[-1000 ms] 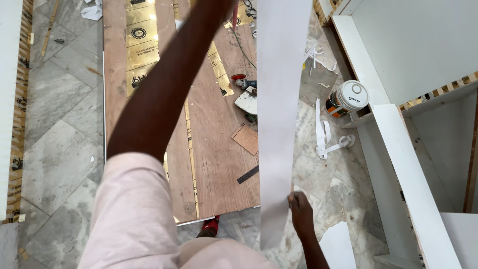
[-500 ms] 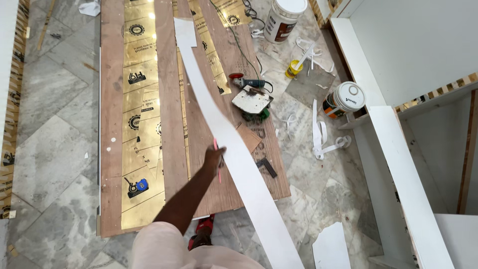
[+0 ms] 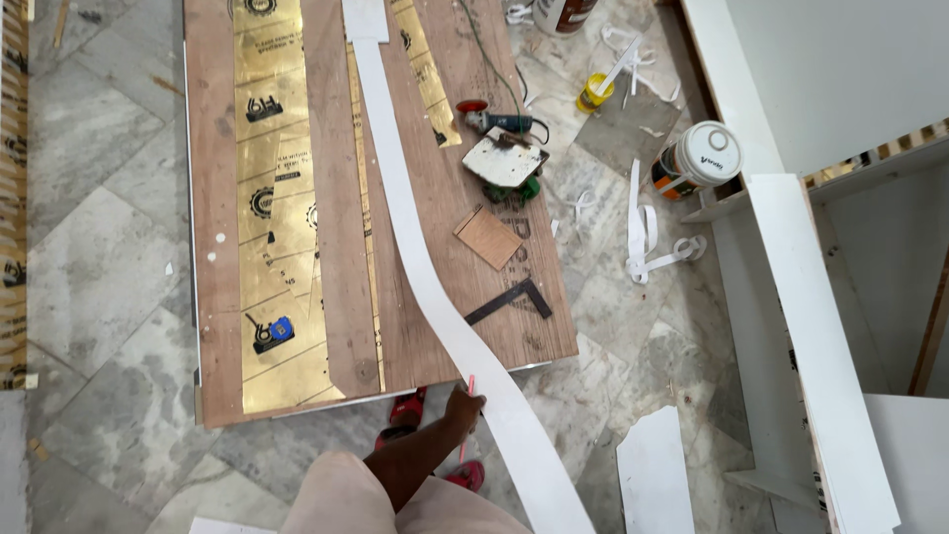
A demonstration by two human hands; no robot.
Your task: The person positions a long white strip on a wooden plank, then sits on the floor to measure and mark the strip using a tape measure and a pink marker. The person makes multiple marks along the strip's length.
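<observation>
A long white laminate strip [image 3: 395,198] lies lengthwise over a big plywood board [image 3: 213,148] on the floor and curves off its near edge toward the bottom of the view. My left hand [image 3: 463,405] is at the strip's left edge just past the board's near edge. It is closed around a thin red pencil [image 3: 471,384]. My right hand is out of view. Red footwear [image 3: 405,410] shows under my arm.
On the board lie gold-coloured sheets [image 3: 267,148], a blue tape measure [image 3: 272,331], a metal square [image 3: 509,300], a small wooden piece [image 3: 487,237] and a power tool [image 3: 504,163]. A yellow bottle [image 3: 593,92], a lidded tub [image 3: 704,153], a white offcut [image 3: 652,470] and white cabinet panels [image 3: 820,346] are at the right.
The strip, held upright a second ago, now lies flat on the board. My left hand has drawn back from mid-board to the near edge. My right hand has left the view.
</observation>
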